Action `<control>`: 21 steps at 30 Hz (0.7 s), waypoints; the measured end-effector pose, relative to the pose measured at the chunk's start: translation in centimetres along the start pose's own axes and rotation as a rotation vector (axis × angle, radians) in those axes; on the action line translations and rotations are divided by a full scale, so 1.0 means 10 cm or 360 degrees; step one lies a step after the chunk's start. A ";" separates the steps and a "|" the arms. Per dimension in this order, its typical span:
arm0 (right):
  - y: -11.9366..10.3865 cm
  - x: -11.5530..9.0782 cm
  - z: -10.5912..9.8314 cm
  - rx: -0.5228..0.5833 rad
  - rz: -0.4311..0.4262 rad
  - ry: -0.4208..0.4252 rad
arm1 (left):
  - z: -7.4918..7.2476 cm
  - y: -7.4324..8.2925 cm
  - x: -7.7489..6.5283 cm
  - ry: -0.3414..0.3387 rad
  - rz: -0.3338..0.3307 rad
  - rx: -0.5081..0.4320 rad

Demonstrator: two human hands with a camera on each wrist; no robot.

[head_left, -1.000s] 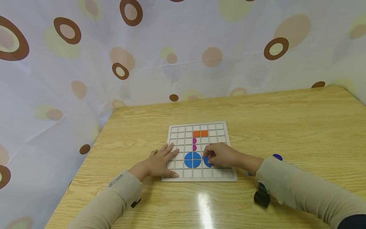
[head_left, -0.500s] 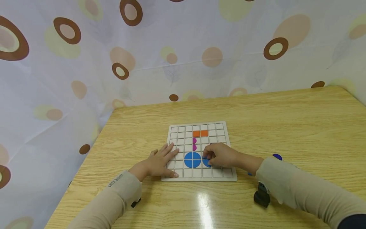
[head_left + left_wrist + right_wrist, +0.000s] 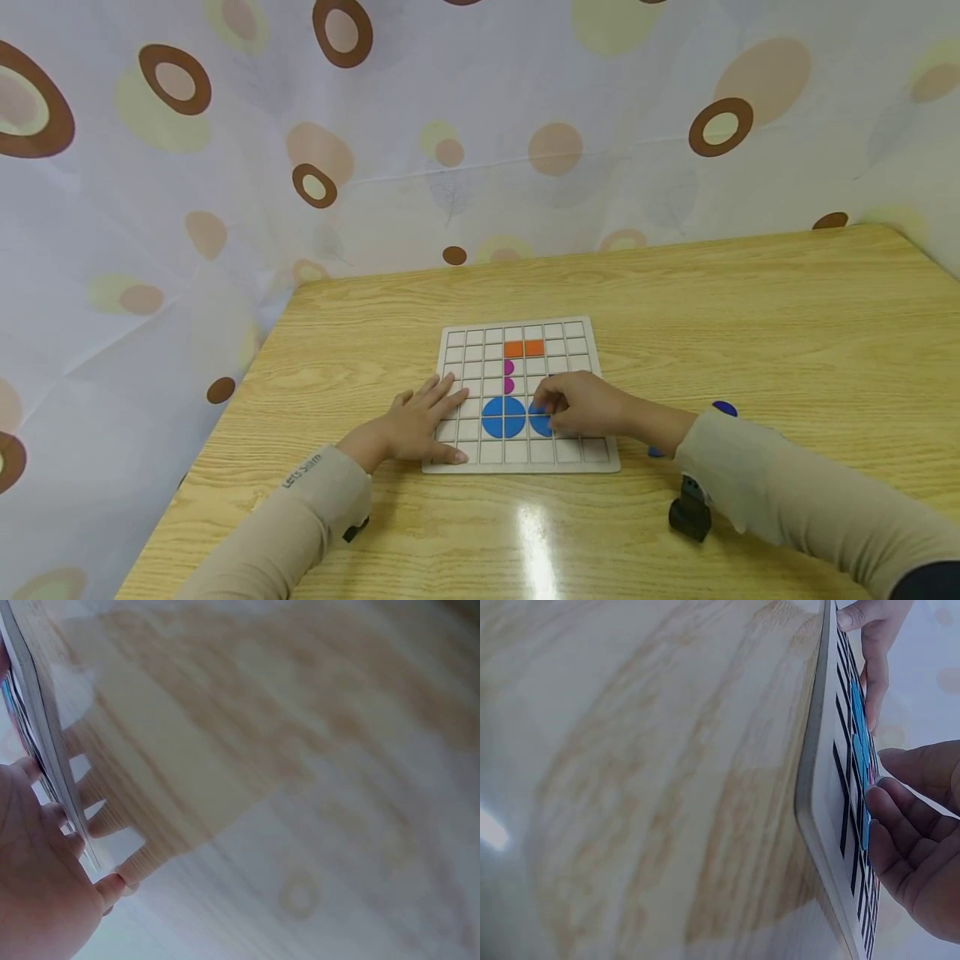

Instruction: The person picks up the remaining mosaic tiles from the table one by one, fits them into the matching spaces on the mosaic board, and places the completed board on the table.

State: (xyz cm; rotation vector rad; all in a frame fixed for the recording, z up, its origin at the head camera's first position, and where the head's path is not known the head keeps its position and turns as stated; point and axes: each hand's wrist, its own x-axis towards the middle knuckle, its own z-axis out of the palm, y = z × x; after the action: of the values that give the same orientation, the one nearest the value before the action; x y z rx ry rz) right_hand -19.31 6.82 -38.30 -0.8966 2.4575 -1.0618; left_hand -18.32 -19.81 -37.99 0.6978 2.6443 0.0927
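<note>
A white grid board (image 3: pixel 517 457) lies on the table. My left hand (image 3: pixel 418 427) rests on its left side with fingers spread; the left wrist view shows this hand (image 3: pixel 45 862) along the board's edge. Right of the blue circle (image 3: pixel 493 417), made of quarter-circle pieces, my right hand (image 3: pixel 585 404) bends over the board. Its curled fingertips pinch at a blue quarter-circle piece (image 3: pixel 538 426), partly hidden under them. The right wrist view has the right hand's fingertips (image 3: pixel 877 796) right at the blue pieces (image 3: pixel 859 746).
Two orange squares (image 3: pixel 523 348) and two magenta half-circles (image 3: pixel 509 377) sit in the grid above the blue circle. Loose dark blue (image 3: pixel 725 408) and blue (image 3: pixel 656 452) pieces lie on the wooden table (image 3: pixel 360 333) near the right sleeve. A patterned cloth (image 3: pixel 480 125) hangs behind.
The blue piece under my right fingertips has shifted slightly and sits squarer in the grid. My right hand has barely moved; the left hand stays in place.
</note>
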 end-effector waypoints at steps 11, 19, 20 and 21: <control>0.02 -0.08 -0.06 -0.0008 0.0027 0.0067 | -0.01 0.01 0.00 0.0002 0.0004 0.0011; 0.07 -0.18 -0.14 -0.0009 0.0006 0.0087 | 0.00 0.00 0.00 0.0002 0.0004 0.0010; 0.08 -0.19 -0.15 -0.0016 0.0009 0.0092 | 0.00 0.00 0.01 0.0004 0.0004 0.0010; 0.08 -0.21 -0.17 -0.0011 0.0010 0.0096 | 0.00 0.00 0.01 0.0003 0.0005 0.0008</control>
State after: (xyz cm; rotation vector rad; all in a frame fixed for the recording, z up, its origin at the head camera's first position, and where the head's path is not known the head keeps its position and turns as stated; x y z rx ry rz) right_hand -18.90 9.56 -37.70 -0.8710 2.5127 -1.0942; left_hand -18.35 -19.76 -38.02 0.7039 2.6462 0.0877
